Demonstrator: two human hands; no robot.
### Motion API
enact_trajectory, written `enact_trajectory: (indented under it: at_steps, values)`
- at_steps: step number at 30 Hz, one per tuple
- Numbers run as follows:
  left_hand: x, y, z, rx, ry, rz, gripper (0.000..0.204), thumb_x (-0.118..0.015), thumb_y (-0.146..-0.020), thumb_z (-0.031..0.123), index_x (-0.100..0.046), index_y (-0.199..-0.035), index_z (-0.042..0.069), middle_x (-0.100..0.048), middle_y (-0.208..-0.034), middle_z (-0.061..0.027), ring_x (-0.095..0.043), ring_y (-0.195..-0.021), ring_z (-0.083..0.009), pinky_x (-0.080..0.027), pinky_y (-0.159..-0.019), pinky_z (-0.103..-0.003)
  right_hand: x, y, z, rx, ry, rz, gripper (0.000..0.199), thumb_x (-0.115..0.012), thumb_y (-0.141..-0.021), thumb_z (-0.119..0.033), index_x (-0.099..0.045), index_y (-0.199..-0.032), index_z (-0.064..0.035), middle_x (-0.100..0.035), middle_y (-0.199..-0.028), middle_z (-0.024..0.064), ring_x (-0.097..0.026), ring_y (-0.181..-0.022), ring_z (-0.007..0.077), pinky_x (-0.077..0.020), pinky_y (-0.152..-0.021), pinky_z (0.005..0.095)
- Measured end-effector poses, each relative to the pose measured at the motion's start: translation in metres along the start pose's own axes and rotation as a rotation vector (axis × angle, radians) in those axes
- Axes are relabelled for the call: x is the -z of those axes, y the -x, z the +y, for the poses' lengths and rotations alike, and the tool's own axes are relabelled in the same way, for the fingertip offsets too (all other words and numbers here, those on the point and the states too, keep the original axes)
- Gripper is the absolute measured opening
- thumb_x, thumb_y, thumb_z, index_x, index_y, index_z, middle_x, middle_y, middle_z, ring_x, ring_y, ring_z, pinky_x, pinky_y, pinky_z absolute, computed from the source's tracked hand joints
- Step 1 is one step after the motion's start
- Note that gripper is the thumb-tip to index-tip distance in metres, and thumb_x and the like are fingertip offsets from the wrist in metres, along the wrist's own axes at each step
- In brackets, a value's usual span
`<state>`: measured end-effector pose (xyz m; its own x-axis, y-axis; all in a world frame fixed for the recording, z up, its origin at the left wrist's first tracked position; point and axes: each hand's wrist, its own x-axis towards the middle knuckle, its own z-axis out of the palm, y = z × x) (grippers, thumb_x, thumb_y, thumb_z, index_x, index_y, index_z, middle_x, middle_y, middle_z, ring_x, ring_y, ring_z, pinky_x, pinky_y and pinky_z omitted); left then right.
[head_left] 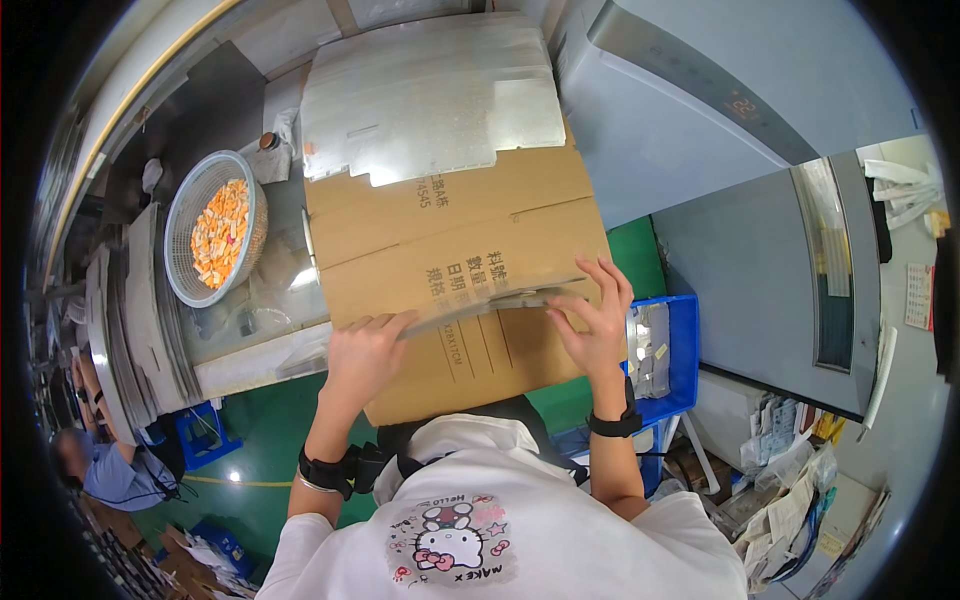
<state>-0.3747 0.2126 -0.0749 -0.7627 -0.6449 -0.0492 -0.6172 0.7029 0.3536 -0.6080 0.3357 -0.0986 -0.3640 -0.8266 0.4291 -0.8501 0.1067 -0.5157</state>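
A thin silvery-grey sheet (450, 316), seen almost edge-on and blurred, spans the space between my hands over a flat cardboard piece (400, 245). My left hand (365, 352) is closed on the sheet's left part. At its right end, my right hand (598, 325) holds the sheet between thumb and fingers, with some fingers raised and apart. Beyond them, a stack of similar silvery sheets (430, 90) with notched edges lies on the far half of the cardboard. Printed characters and ruled lines mark the cardboard's top.
A grey basket (180, 245) of small orange and white pieces stands left on a metal worktop (285, 310). A blue crate (682, 350) with clear packaging sits right, below a large grey cabinet (760, 270). Another person (125, 470) is at the far left.
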Motion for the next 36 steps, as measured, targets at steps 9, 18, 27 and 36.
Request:
enact_trajectory:
  at_steps: [9,18,27,36]
  values:
    - [0.0,-0.002,0.0,0.01,-0.003,-0.004,0.024,-0.055,-0.062,0.008,-0.057,-0.086,0.011,-0.058,-0.071,-0.0056,-0.055,-0.06,-0.0215,-0.044,-0.052,-0.032,-0.008,0.023,-0.002,-0.046,-0.022,0.055,0.015,-0.065,-0.053,-0.005,-0.058,-0.065,-0.0101,-0.051,-0.074,0.0032,-0.046,-0.074,0.0215,-0.0348,-0.069,0.0325]
    - [0.002,-0.001,0.0,0.016,0.005,-0.016,0.025,-0.054,-0.062,0.007,-0.057,-0.086,0.012,-0.058,-0.071,-0.0052,-0.055,-0.061,-0.0215,-0.044,-0.052,-0.032,0.005,-0.001,-0.005,-0.427,-0.276,-0.43,0.016,-0.056,-0.065,-0.01,-0.059,-0.079,-0.0026,-0.056,-0.067,0.0098,-0.053,-0.064,0.0196,-0.0427,-0.055,0.0276]
    - [-0.001,0.001,-0.004,-0.005,0.037,0.003,0.028,-0.053,-0.06,0.006,-0.057,-0.087,0.013,-0.059,-0.073,-0.006,-0.056,-0.065,-0.022,-0.044,-0.054,-0.032,-0.036,-0.023,0.023,-0.348,-0.062,-0.911,0.028,-0.058,-0.065,-0.019,-0.059,-0.089,-0.005,-0.057,-0.068,0.017,-0.055,-0.067,0.0299,-0.0432,-0.065,0.0354]
    - [0.0,0.0,-0.002,-0.016,0.03,0.0,0.028,-0.055,-0.059,0.008,-0.057,-0.086,0.013,-0.059,-0.073,-0.0066,-0.056,-0.066,-0.0234,-0.044,-0.056,-0.032,-0.065,-0.013,0.043,-0.283,-0.177,-0.8,0.019,-0.057,-0.065,-0.014,-0.06,-0.083,-0.0092,-0.059,-0.075,0.0112,-0.055,-0.069,0.0274,-0.0434,-0.063,0.0338]
